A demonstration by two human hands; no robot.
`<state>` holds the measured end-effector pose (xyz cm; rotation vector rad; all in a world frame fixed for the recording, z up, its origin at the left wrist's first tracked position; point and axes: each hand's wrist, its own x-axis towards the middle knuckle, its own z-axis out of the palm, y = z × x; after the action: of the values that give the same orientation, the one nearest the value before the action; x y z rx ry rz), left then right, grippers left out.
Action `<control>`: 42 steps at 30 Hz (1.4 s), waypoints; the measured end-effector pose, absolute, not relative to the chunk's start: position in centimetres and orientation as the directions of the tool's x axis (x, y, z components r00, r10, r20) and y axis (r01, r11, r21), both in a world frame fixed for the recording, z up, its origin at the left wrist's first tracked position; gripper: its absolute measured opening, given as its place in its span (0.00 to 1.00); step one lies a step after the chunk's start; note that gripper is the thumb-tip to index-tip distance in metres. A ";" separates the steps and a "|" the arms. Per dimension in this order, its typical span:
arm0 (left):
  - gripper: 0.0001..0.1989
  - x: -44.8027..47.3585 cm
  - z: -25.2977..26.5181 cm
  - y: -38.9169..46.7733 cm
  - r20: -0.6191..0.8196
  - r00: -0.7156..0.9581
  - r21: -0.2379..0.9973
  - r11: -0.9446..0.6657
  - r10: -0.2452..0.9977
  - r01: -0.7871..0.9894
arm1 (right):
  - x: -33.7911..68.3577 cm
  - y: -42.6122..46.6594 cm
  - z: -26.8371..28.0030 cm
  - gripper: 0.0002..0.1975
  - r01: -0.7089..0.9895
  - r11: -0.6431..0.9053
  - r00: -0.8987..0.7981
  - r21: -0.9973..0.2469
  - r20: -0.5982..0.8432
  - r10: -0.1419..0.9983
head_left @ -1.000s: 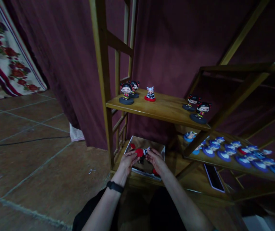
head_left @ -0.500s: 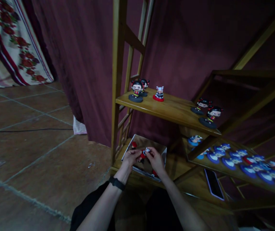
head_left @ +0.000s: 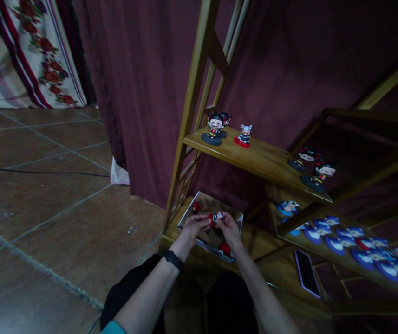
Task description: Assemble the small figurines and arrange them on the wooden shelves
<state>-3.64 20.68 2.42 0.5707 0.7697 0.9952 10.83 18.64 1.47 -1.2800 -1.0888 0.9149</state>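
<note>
Over an open box (head_left: 239, 223) on the low shelf, both my hands hold one small figurine (head_left: 216, 217) with a red base and a white-and-pink head. My left hand (head_left: 196, 226) is closed on its red base side. The fingers of my right hand (head_left: 229, 229) pinch it by the head end. Inside the box lie other red-based figurines, one at the back left (head_left: 195, 207) and a red piece (head_left: 225, 248) near the front. On the shelf above sits a similar figurine (head_left: 243, 136) on a red base.
Black-haired figurines stand at the shelf's left end (head_left: 214, 128) and right end (head_left: 319, 176). Several blue-and-white figurines (head_left: 341, 243) line a lower right shelf. A phone (head_left: 307, 273) lies below it. Wooden posts (head_left: 192, 106) frame the rack, with a dark curtain (head_left: 132, 93) behind.
The camera view has shifted, so the rack appears slightly further right. Both hands stay on the figurine, which has tilted a little between them.
</note>
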 end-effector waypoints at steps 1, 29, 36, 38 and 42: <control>0.13 -3.6 2.4 20.7 -0.312 0.323 0.729 0.443 0.894 -0.522 | 10.8 18.6 1.4 0.15 0.061 0.097 0.262 -0.993 0.110 0.959; 0.06 -5.2 2.9 20.0 -0.334 0.444 0.567 0.553 0.832 -0.610 | 9.4 16.5 5.5 0.11 0.590 0.204 0.085 -0.781 0.312 0.946; 0.06 -4.8 3.7 18.4 -0.308 0.445 0.639 0.529 0.841 -0.558 | 8.8 14.3 6.0 0.12 0.544 0.265 0.085 -0.796 0.367 0.926; 0.06 -4.6 4.5 17.6 -0.329 0.422 0.650 0.527 0.845 -0.548 | 9.0 13.6 6.2 0.13 0.414 0.268 0.121 -0.870 0.345 0.931; 0.04 -5.0 7.0 15.6 -0.425 0.366 0.621 0.562 0.827 -0.547 | 9.6 11.7 7.1 0.13 0.082 0.231 0.303 -0.969 0.245 0.921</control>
<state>-4.97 15.64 7.00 0.4097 0.7843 0.9153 9.60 11.73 7.08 -1.1945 -1.1119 0.7805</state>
